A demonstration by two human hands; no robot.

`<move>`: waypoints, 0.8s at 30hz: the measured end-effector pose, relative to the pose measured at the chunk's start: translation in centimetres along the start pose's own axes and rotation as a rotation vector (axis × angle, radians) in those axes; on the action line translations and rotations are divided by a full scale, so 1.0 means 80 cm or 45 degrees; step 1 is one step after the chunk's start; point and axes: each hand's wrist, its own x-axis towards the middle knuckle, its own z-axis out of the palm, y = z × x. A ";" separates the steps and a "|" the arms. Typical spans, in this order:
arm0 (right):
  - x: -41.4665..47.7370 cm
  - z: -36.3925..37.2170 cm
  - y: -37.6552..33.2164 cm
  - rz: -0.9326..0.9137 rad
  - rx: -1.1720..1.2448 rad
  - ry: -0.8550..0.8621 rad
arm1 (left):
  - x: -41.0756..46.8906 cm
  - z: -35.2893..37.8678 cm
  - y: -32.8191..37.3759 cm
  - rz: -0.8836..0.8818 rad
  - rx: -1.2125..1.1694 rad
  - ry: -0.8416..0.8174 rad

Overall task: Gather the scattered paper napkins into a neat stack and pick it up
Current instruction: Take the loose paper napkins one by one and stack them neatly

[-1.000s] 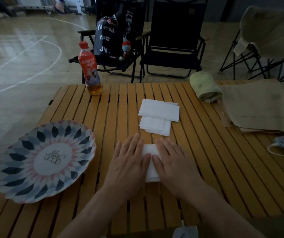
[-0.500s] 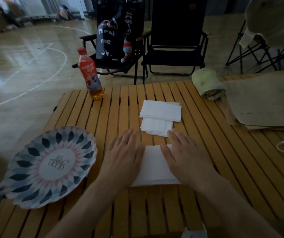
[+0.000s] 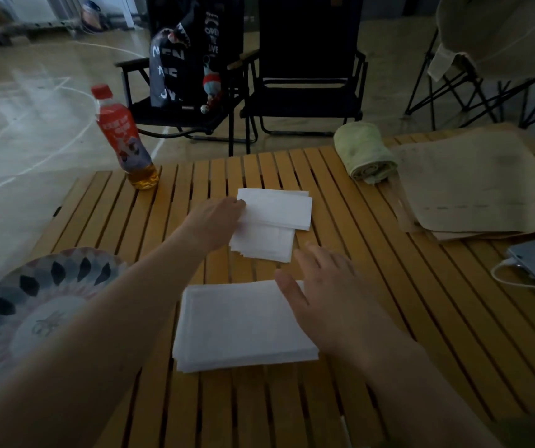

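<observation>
- Near stack mid-table; right hand spread, over its right edge.
- Left hand at far napkins' left edge; can't tell if pinching.
- Plate beside left forearm; bottle far left; towel, paper right.

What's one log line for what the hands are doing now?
left hand: at far napkins edge | right hand: open, over near napkin stack
</observation>
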 end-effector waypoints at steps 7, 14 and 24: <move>0.002 -0.003 -0.003 -0.021 -0.020 0.038 | -0.005 0.002 0.007 0.035 0.123 0.115; -0.002 -0.004 -0.008 -0.040 -0.017 0.047 | -0.045 -0.034 -0.002 0.092 -0.094 0.435; -0.008 0.002 -0.023 -0.066 0.160 0.232 | -0.162 -0.071 0.019 -0.299 -0.877 0.678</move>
